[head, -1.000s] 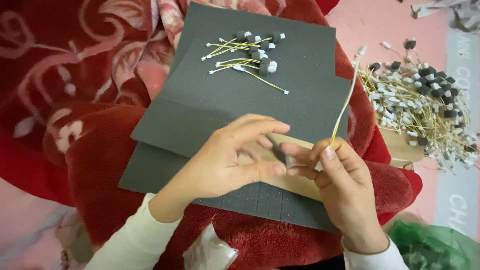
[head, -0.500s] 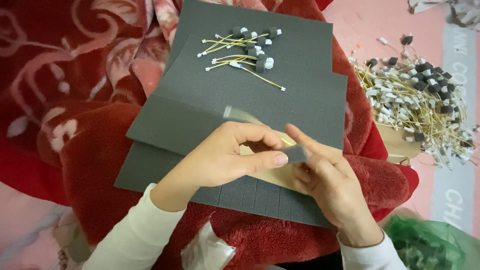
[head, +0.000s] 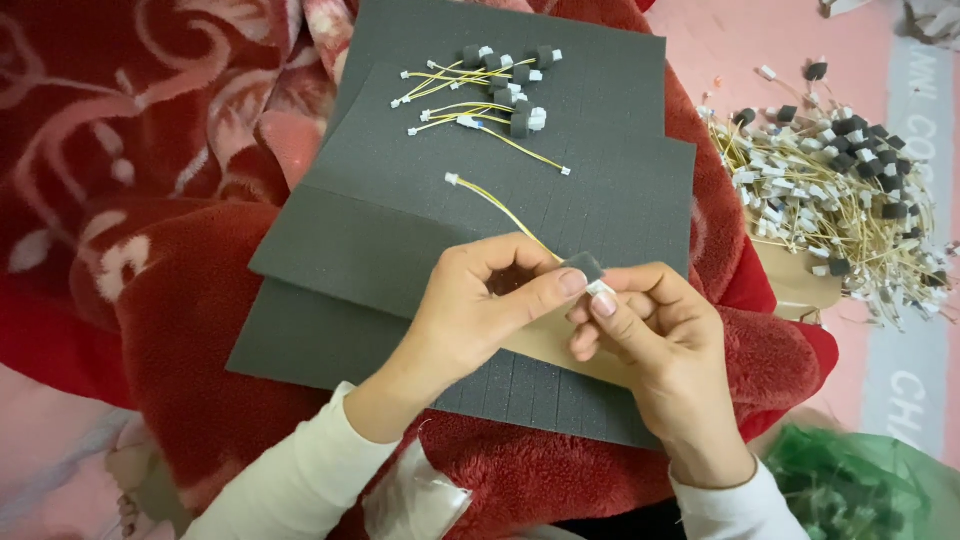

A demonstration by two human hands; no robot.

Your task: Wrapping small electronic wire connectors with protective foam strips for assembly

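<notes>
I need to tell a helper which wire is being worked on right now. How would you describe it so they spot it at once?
On the dark grey foam sheets over the red blanket, find the two hands. The yellow wire runs up-left from the left hand and right hand, alone, unlike the cluster above.

The foam sheets (head: 400, 250) are dark grey, scored in a fine grid of squares, and lie on a deep red blanket (head: 150, 150) patterned with pale pink swirls. The wire (head: 500, 205) is yellow with a white connector at its far end and a dark grey foam block (head: 583, 266); the heap of wires (head: 840, 190) shows the same yellow, white and dark grey. A green plastic bag (head: 860, 490) sits at the lower right, and the sleeves (head: 290, 490) are cream white.
</notes>
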